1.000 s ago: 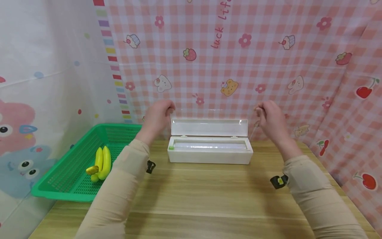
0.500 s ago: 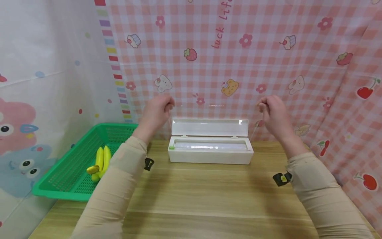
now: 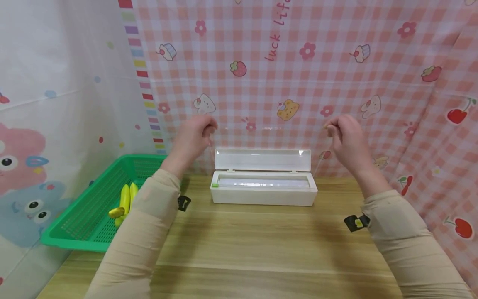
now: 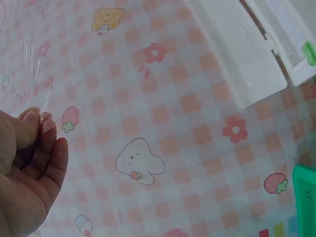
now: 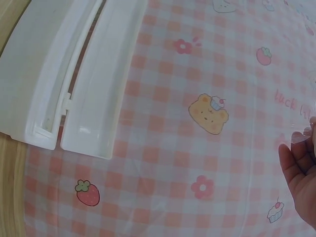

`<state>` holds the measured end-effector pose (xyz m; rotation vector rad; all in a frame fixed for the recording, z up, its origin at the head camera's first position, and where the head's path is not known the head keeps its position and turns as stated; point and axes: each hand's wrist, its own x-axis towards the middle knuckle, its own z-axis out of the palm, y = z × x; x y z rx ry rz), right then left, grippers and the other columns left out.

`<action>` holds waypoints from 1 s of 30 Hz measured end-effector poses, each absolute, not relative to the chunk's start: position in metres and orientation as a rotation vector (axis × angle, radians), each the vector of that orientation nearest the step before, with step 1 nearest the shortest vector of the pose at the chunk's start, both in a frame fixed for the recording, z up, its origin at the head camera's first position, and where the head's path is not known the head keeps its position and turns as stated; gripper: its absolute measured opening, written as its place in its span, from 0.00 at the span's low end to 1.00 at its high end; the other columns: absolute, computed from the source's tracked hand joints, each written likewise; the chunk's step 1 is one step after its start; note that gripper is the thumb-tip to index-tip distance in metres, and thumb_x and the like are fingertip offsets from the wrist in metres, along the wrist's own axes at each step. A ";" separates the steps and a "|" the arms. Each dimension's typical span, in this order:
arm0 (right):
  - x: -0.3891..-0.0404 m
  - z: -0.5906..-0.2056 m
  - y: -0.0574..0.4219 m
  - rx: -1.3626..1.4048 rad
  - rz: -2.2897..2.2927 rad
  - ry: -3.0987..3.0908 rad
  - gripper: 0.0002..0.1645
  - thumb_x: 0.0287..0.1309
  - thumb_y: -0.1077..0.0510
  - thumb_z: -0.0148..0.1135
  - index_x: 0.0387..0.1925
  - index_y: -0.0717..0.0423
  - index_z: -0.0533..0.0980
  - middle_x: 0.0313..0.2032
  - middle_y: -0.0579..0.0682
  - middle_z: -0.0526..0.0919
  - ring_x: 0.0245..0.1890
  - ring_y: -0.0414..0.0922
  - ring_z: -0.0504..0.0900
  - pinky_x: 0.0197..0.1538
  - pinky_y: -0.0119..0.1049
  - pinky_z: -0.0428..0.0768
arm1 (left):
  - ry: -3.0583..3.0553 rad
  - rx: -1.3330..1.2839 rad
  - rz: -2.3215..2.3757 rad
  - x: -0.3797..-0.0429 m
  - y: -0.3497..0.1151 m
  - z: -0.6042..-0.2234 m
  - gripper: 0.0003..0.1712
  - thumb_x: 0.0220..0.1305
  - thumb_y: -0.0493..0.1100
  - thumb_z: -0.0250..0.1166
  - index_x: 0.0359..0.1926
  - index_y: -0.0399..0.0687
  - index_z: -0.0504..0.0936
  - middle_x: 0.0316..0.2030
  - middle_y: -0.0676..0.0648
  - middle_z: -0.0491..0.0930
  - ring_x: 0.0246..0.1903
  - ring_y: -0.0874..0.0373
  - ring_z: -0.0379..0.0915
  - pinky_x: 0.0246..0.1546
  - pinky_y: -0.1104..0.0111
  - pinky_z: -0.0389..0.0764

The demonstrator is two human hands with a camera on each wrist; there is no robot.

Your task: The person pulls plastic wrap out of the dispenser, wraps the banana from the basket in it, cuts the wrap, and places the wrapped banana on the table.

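Clear cling film (image 3: 271, 128) stretches between both raised hands, visible mostly by its glints. My left hand (image 3: 192, 139) pinches one corner between thumb and fingertips, plainest in the left wrist view (image 4: 32, 153). Level with it, my right hand (image 3: 347, 139) pinches the opposite corner; the right wrist view cuts that hand off at its edge. Faint side edges of the film run down to a white cling film dispenser (image 3: 263, 197) on the table. Its lid (image 3: 262, 160) stands raised at the back. Inside lies the film roll (image 3: 263, 182), with a green slider (image 3: 215, 185) at the left end.
A green plastic basket (image 3: 74, 248) sits on the left of the wooden table (image 3: 269, 241), partly behind the left sleeve. Yellow bananas (image 3: 125, 199) lie in it. A pink checked cloth (image 3: 254, 83) hangs close behind the dispenser.
Both hands have risen and drawn slightly apart, lifting the cling film edge higher above the dispenser. The dispenser and basket have stayed put.
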<state>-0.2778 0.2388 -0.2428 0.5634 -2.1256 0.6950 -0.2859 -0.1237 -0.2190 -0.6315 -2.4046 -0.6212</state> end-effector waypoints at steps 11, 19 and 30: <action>-0.267 -0.234 0.238 0.609 0.641 -2.049 0.05 0.61 0.68 0.53 0.31 0.68 0.71 0.28 0.57 0.74 0.30 0.46 0.67 0.33 0.35 0.64 | -2.309 -0.686 -0.578 -0.279 -0.128 -0.212 0.04 0.61 0.31 0.59 0.35 0.42 0.79 0.34 0.46 0.79 0.34 0.54 0.72 0.42 0.64 0.76; -0.261 -0.228 0.239 0.605 0.632 -2.037 0.04 0.61 0.68 0.52 0.32 0.68 0.72 0.29 0.58 0.74 0.33 0.50 0.70 0.35 0.37 0.64 | -2.231 -0.747 -0.570 -0.275 -0.129 -0.207 0.03 0.60 0.33 0.61 0.36 0.40 0.80 0.34 0.45 0.80 0.36 0.53 0.73 0.45 0.64 0.76; -0.254 -0.222 0.241 0.643 0.598 -1.989 0.04 0.61 0.68 0.53 0.31 0.68 0.71 0.27 0.57 0.73 0.29 0.47 0.68 0.32 0.35 0.63 | -2.173 -0.783 -0.558 -0.265 -0.132 -0.200 0.04 0.60 0.34 0.61 0.36 0.40 0.81 0.35 0.45 0.80 0.37 0.53 0.74 0.44 0.65 0.77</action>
